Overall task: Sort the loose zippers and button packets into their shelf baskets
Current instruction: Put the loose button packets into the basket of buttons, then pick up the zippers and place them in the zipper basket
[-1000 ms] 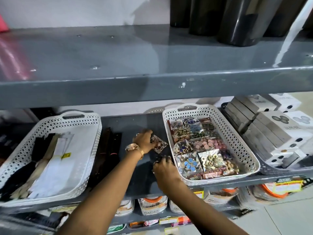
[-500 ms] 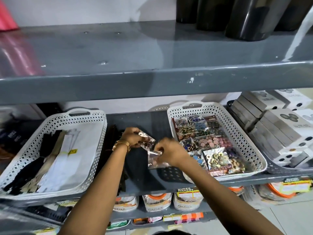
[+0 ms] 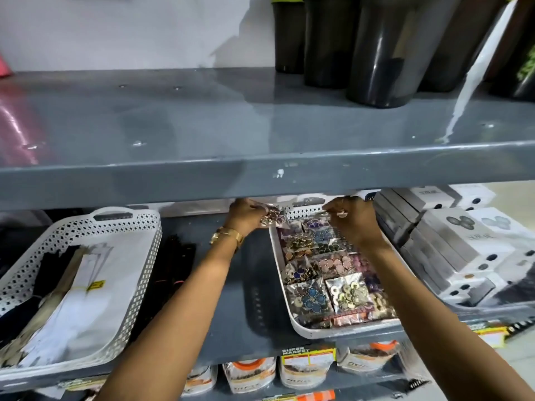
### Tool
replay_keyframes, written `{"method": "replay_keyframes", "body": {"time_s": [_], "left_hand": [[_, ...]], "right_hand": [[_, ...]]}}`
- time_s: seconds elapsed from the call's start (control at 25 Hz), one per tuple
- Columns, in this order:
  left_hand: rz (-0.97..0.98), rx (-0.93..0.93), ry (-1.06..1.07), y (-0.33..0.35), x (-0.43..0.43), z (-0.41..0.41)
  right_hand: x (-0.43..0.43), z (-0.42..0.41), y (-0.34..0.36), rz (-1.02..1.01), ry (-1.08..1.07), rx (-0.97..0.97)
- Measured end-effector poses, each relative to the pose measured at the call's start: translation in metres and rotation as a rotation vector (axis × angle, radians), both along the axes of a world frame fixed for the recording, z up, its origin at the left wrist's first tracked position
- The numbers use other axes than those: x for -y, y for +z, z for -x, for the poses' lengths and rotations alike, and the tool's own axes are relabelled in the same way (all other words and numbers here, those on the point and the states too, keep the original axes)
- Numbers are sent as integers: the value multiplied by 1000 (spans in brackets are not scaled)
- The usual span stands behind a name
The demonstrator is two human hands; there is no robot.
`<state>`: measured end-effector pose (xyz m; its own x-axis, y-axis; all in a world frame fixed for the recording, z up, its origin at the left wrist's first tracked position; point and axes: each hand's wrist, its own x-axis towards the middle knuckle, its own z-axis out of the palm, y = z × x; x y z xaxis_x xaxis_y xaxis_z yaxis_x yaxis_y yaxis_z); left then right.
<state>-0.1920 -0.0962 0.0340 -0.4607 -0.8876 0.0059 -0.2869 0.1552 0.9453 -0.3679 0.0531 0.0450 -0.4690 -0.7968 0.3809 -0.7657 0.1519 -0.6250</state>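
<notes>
My left hand (image 3: 246,217) pinches a clear button packet (image 3: 273,218) of gold-toned buttons at the back left rim of the white button basket (image 3: 301,327). My right hand (image 3: 351,217) hovers over the back of the same basket, fingers closed on the edge of another clear packet (image 3: 327,215), partly hidden under the upper shelf lip. Several button packets (image 3: 327,273) fill that basket. A white zipper basket (image 3: 136,285) at the left holds black, beige and white zippers (image 3: 66,302). Dark loose zippers (image 3: 170,270) lie on the shelf between the baskets.
The grey upper shelf (image 3: 260,175) overhangs the work area, with dark tumblers (image 3: 385,50) on top. Stacked white and grey boxes (image 3: 451,250) stand to the right of the button basket. Packaged goods (image 3: 307,369) line the shelf below.
Both hands have lifted from the bare shelf between the baskets and moved back and right, carrying their packets to the far end of the button basket. The camera has tilted up.
</notes>
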Motion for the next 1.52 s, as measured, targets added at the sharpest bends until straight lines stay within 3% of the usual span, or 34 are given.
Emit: {"method": "replay_keyframes", "body": {"time_s": [0.08,0.2,0.48,0.68,0.84,1.04,1.2,1.4,1.52], "left_hand": [[150,195,-154,-3,-14,24],[186,383,-303,-20,-29,48],[492,707,-377,-44,-44,54],[721,844,-314,-51,-53,52],[732,836,-287,-48,-50,43],[700,536,-129,-27,-45,11],[499,638,103,-2,-23,-49],[296,964,150,-29,-49,-123],[191,1035,226,-59,-55,-151]], "right_hand": [[1,10,-23,-133,13,-84],[-4,11,-47,-274,48,-81],[-16,13,-38,-548,134,-137],[-23,11,-36,-540,195,-78],[-21,13,-29,-430,119,31],[-12,9,-13,-126,-31,85],[1,-43,10,23,44,194],[56,-153,-24,-263,385,397],[80,-199,-59,-494,382,358]]}}
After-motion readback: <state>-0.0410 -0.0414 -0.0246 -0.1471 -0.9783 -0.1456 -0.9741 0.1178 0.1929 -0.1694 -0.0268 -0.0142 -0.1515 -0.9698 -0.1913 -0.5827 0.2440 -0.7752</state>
